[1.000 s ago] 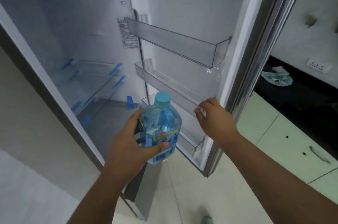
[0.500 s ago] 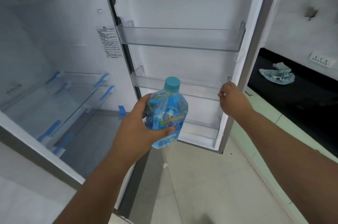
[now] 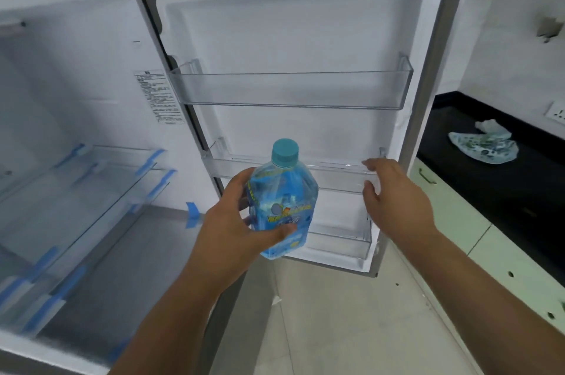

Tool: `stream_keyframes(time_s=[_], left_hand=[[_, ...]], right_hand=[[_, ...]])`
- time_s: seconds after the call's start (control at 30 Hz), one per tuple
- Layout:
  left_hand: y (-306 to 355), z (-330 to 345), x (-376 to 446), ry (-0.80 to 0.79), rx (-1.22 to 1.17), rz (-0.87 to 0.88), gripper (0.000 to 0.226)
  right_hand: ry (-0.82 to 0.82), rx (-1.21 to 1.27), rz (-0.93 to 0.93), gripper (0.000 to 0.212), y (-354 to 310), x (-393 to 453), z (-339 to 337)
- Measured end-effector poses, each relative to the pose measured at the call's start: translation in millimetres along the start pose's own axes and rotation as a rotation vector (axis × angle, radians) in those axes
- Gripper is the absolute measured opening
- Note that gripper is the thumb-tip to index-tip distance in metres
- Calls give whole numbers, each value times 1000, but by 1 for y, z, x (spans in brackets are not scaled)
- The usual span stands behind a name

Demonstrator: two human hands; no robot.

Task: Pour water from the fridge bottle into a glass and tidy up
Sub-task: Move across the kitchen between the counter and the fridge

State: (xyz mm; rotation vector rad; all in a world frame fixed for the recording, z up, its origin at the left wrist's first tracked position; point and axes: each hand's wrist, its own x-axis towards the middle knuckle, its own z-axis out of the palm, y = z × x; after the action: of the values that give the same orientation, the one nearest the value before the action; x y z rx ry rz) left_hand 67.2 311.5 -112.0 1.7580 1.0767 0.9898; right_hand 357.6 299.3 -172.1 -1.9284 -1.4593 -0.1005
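Note:
My left hand [image 3: 235, 221] grips a clear water bottle [image 3: 282, 200] with a blue label and a teal cap, upright, in front of the open fridge door [image 3: 293, 23]. My right hand [image 3: 394, 197] hovers with relaxed, spread fingers just right of the bottle, at the right end of the door's middle shelf [image 3: 333, 172]; contact with the shelf is not clear. No glass is in view.
The fridge interior [image 3: 76, 99] on the left holds bare glass shelves with blue tape. The door's upper shelf [image 3: 290, 90] and bottom shelf [image 3: 336, 243] hold nothing. On the right a black counter [image 3: 489, 185] carries a crumpled cloth [image 3: 483, 145] above pale green cabinets [image 3: 452, 221].
The door has swung wider open. My right hand has let go of the door edge and opened its fingers. The bottle stays in my left hand, now closer to the middle door shelf.

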Motion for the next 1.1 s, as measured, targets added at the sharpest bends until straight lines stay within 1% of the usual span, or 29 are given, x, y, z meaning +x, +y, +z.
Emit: stream_keyframes(time_s=[0.03,0.07,0.1,0.13,0.17,0.2,0.23,0.3,0.37,0.43,0.5,0.57,0.67,0.73,0.8,0.9,0.93,1.0,1.1], left_hand=[[-2,2,4,10,-23,-9,77],[-4,3,9,15,-43,-17,78],[-7,3,13,16,-63,-25,79],[-11,3,17,11,-79,-35,79],[-14,3,21,3,-94,-48,79],[-18,2,26,-10,-107,-61,80],[-22,2,30,-27,-122,-74,80],[-34,0,37,-73,-165,-94,81],[-50,-2,44,-122,-234,-109,83],[-68,-4,51,-181,-327,-144,88],[-86,-9,56,-238,-387,-156,90],[-105,-16,62,-294,-339,-162,92],[-134,-33,73,-340,-192,-252,102],[-149,-44,81,-281,-222,-334,91],[-162,-49,89,-144,-232,-388,78],[-173,-55,102,33,-123,-360,52],[-177,-57,107,54,-86,-344,43],[-184,-59,117,48,-10,-331,28],[-200,-58,133,-17,82,-334,29]], right_hand=[[21,122,5,24,-8,-8,1],[-24,256,19,18,-15,-14,5],[-130,402,42,18,-20,-19,10],[-273,549,68,22,-23,-24,17],[-427,662,78,28,-26,-27,24],[-568,723,74,37,-28,-30,31],[-675,744,63,48,-30,-32,37],[-774,781,58,68,-34,-33,52],[-783,880,113,79,-42,-32,64],[-744,974,195,83,-50,-29,75],[-699,995,237,82,-55,-28,86],[-636,889,225,84,-57,-27,95],[-490,654,191,86,-53,-24,111],[-409,508,148,86,-51,-22,123],[-386,402,142,85,-52,-21,134],[-392,263,175,86,-54,-18,149],[-392,219,181,87,-53,-17,153],[-401,144,192,88,-54,-13,157],[-406,81,210,86,-53,-6,160]])
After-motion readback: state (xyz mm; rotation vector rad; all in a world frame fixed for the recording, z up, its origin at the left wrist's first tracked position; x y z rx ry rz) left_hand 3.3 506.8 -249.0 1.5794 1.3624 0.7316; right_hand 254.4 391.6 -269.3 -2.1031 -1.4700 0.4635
